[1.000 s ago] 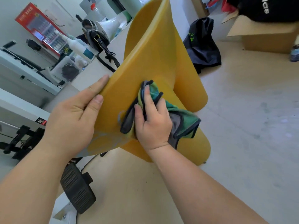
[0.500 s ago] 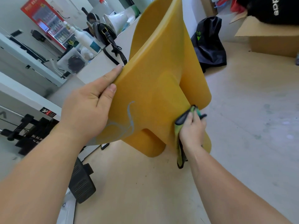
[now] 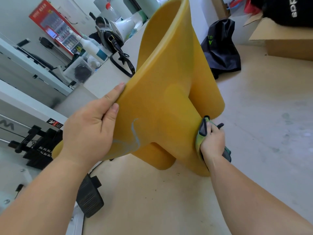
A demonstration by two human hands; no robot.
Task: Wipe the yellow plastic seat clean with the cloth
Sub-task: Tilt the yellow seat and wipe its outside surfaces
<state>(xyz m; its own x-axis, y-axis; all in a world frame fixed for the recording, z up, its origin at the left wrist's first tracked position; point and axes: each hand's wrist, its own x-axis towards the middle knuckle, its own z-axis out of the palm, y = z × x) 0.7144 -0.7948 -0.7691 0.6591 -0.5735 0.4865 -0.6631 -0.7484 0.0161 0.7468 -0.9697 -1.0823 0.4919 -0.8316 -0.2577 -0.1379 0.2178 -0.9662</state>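
Left hand [image 3: 88, 131] grips yellow seat [image 3: 162, 99] edge; right hand [image 3: 212, 141] clutches cloth [image 3: 200, 133] against leg. Pale streak [image 3: 135, 133] unwiped, probably residue; task midway.

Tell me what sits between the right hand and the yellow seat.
In the head view, the green cloth is pressed between the right hand and the yellow seat, against the side of a leg.

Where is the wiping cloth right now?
In the head view, the cloth is right of centre, bunched in the right hand and pressed against the right edge of the yellow seat.
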